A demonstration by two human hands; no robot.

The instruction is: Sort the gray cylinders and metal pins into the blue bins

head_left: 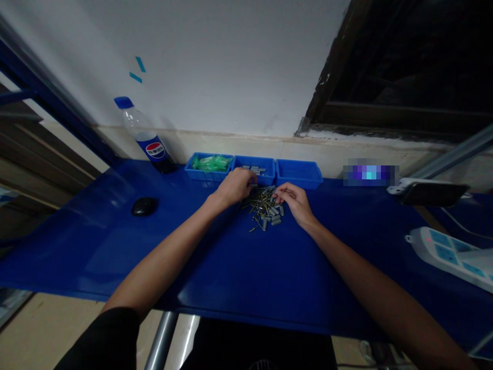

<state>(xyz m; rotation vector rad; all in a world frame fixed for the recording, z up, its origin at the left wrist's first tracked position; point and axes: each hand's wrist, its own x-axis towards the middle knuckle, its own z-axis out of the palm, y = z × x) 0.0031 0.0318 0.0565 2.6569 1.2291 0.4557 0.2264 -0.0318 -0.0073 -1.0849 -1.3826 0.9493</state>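
Note:
A mixed pile of thin brass-coloured metal pins (263,203) and short grey cylinders (276,222) lies on the blue tabletop (246,277). My left hand (238,186) is at the pile's left edge, close to the front of the middle blue bin (265,180); its fingers are bent together, and whatever they pinch is too small to name. Over the pile's right side, the fingertips of my right hand (293,199) are closed together beside the grey cylinders. Any piece between them cannot be made out. Grey cylinders also lie inside the middle bin.
Green plastic packets (211,163) fill the left bin (208,176); the right bin (299,173) shows a bare floor. A Pepsi bottle (154,149) and a black mouse (144,206) stand left. To the right are a phone (437,194) and a white power strip (450,254).

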